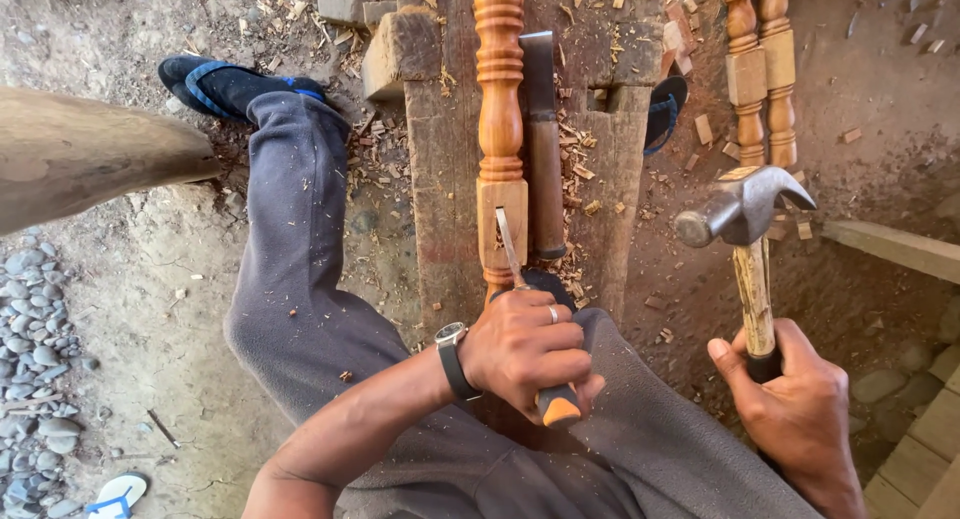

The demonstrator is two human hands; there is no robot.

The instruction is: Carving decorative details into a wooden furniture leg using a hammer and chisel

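My left hand (522, 351) grips a chisel (510, 254) by its orange-and-black handle. The chisel's metal blade rests on the square block of a turned wooden spindle (499, 109) that lies along a worn wooden bench (440, 159). My right hand (795, 394) holds a claw hammer (745, 214) by its wooden handle, its steel head raised to the right of the bench, apart from the chisel. A wristwatch sits on my left wrist and a ring on one finger.
A dark tool (543, 149) lies beside the spindle on the bench. Two more turned spindles (760, 74) lie on the dirt at upper right. Wood chips litter the bench and ground. My legs straddle the bench; a blue sandal (205, 84) is at upper left. A log (90, 154) juts in from the left.
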